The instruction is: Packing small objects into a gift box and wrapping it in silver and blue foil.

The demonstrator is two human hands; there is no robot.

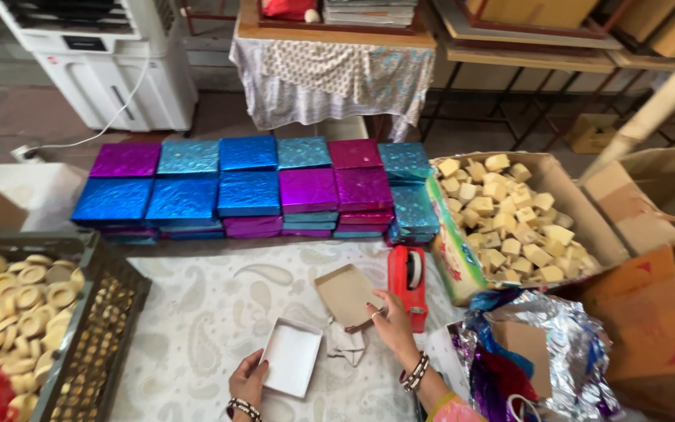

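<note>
Two hands work apart: the left hand (248,380) pinches a shallow white box tray (291,356), the right hand (389,316) grips a brown cardboard lid (346,294) (red tape dispenser (408,285) just beside).

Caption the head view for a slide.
Left hand steadies a white box tray; right hand lifts a brown lid beside a red tape dispenser.
</note>
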